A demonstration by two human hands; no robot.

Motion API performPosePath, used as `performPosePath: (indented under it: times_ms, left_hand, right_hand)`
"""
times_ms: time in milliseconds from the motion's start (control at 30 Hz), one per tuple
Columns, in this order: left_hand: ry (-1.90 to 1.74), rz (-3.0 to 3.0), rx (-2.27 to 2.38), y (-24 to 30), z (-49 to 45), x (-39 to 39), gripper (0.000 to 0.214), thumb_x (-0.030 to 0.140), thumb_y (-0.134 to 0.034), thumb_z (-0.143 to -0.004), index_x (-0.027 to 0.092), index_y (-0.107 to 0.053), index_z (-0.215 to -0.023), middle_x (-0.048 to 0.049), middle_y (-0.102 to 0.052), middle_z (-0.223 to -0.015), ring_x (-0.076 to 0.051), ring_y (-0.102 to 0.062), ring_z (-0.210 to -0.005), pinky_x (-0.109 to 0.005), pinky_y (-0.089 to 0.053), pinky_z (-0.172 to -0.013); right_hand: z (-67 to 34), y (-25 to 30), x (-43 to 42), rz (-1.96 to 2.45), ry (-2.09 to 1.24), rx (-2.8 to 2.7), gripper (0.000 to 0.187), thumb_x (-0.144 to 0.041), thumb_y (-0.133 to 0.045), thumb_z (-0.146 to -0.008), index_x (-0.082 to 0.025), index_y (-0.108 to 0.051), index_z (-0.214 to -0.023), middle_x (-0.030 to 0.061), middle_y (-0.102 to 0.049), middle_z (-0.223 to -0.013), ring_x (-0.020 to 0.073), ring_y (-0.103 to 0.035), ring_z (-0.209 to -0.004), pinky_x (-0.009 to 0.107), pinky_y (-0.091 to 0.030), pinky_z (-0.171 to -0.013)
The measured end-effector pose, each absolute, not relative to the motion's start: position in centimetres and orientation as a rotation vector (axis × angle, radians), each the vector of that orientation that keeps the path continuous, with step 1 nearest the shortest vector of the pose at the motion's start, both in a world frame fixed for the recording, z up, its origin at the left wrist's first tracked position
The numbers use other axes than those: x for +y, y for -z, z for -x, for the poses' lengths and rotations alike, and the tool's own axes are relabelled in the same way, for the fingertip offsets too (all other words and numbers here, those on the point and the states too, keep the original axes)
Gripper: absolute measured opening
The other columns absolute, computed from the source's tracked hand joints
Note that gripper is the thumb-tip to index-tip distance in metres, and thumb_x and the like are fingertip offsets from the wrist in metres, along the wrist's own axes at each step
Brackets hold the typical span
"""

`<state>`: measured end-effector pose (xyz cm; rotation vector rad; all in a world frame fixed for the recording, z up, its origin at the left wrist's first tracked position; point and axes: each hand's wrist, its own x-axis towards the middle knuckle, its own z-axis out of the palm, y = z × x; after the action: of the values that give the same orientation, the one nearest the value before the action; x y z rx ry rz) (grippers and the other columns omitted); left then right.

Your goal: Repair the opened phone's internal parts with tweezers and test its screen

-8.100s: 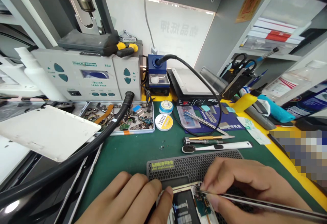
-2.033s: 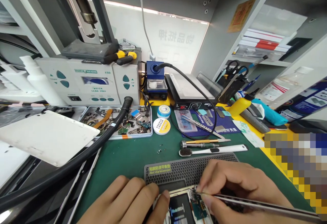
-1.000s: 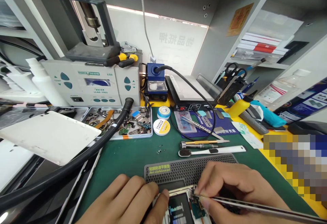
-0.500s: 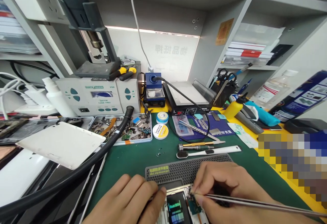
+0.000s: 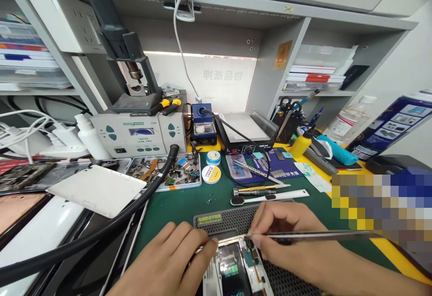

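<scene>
An opened phone point(image 5: 211, 280) lies on the dark anti-slip pad point(image 5: 232, 224), its battery point(image 5: 231, 266) and green circuit board point(image 5: 250, 257) exposed. My left hand point(image 5: 168, 255) grips the phone's upper left corner, thumb and forefinger closed at its edge. In the fingers of my right hand point(image 5: 286, 228) is a pair of long metal tweezers point(image 5: 324, 236), pointing left. The fingertips of that hand are at the top right corner of the phone, by the upper end of the board. The tweezers' tips are too small to make out clearly.
Beyond the pad lie a black-bristled brush point(image 5: 270, 197) and a screwdriver point(image 5: 254, 192). A parts tray point(image 5: 184, 188), round tins point(image 5: 211, 174) and a hot-air station point(image 5: 141, 136) stand farther back. A thick black hose point(image 5: 111, 224) crosses the left side.
The view has tilted up and shifted, so more of the shelf and phone shows. The tweezers now lie more level. Both hands stay at the phone's top corners.
</scene>
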<state>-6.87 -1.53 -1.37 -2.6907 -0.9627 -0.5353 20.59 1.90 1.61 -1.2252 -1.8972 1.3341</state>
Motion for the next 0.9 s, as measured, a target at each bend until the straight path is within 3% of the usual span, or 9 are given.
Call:
performPosePath:
  times_ms: [67, 200, 433, 533, 733, 900]
  left_hand:
    - [0.640, 2.665, -0.937, 1.1, 6.8, -1.6, 0.024, 0.021, -0.043, -0.104, 0.021, -0.063, -0.117, 0.0010, -0.074, -0.103, -0.018, -0.064, -0.085, -0.030, -0.051, -0.082]
    - [0.450, 2.833, -1.031, 0.9, 7.3, -1.9, 0.033, 0.017, -0.049, -0.100, 0.022, -0.060, -0.131, -0.0009, -0.071, -0.119, -0.020, -0.065, -0.101, -0.032, -0.054, -0.093]
    - [0.400, 3.027, -1.283, 0.0, 7.3, -2.2, 0.062, 0.037, -0.079, -0.085, 0.026, -0.053, -0.141, -0.0021, -0.067, -0.130, -0.023, -0.063, -0.112, -0.039, -0.055, -0.102]
    - [0.369, 3.052, -1.320, -0.6, 7.0, -2.5, 0.068, 0.035, -0.079, -0.085, 0.025, -0.050, -0.145, -0.0042, -0.066, -0.133, -0.025, -0.061, -0.116, -0.041, -0.055, -0.103]
    - [0.483, 2.988, -1.245, -1.4, 6.5, -2.9, 0.061, 0.055, -0.075, -0.089, 0.024, -0.056, -0.139, -0.0046, -0.069, -0.126, -0.026, -0.064, -0.111, -0.044, -0.057, -0.099]
    - [0.549, 2.899, -1.217, -1.7, 6.4, -3.3, 0.064, 0.051, -0.079, -0.084, 0.023, -0.053, -0.137, -0.0059, -0.067, -0.124, -0.027, -0.064, -0.113, -0.045, -0.056, -0.099]
  right_hand:
    - [-20.7, -1.6, 2.2, 1.218, -1.358, -1.842, 0.021, -0.032, -0.067, -0.090, -0.021, -0.058, -0.075, -0.0004, -0.064, -0.071, 0.0145, -0.057, -0.062, 0.026, -0.047, -0.057]
    - [-21.0, -1.8, 2.8, 1.248, -1.371, -1.777, 0.026, -0.037, -0.070, -0.092, -0.019, -0.061, -0.075, -0.0007, -0.066, -0.063, 0.0135, -0.060, -0.056, 0.025, -0.050, -0.056]
    - [-20.9, -1.7, 3.0, 1.285, -1.367, -1.733, 0.029, -0.037, -0.078, -0.090, -0.018, -0.064, -0.072, -0.0039, -0.064, -0.054, 0.0120, -0.060, -0.049, 0.022, -0.049, -0.052]
    - [-20.8, -1.8, 3.2, 1.268, -1.344, -1.741, 0.031, -0.038, -0.078, -0.091, -0.018, -0.063, -0.071, -0.0036, -0.064, -0.053, 0.0123, -0.061, -0.048, 0.022, -0.049, -0.050]
    - [-21.3, -1.2, 4.4, 1.232, -1.289, -1.757, 0.036, -0.040, -0.069, -0.101, -0.017, -0.063, -0.074, -0.0058, -0.063, -0.054, 0.0095, -0.059, -0.045, 0.021, -0.048, -0.047]
    - [-21.8, -0.1, 5.4, 1.283, -1.290, -1.748, 0.029, -0.040, -0.061, -0.107, -0.014, -0.068, -0.093, -0.0048, -0.065, -0.070, 0.0083, -0.059, -0.048, 0.021, -0.051, -0.046]
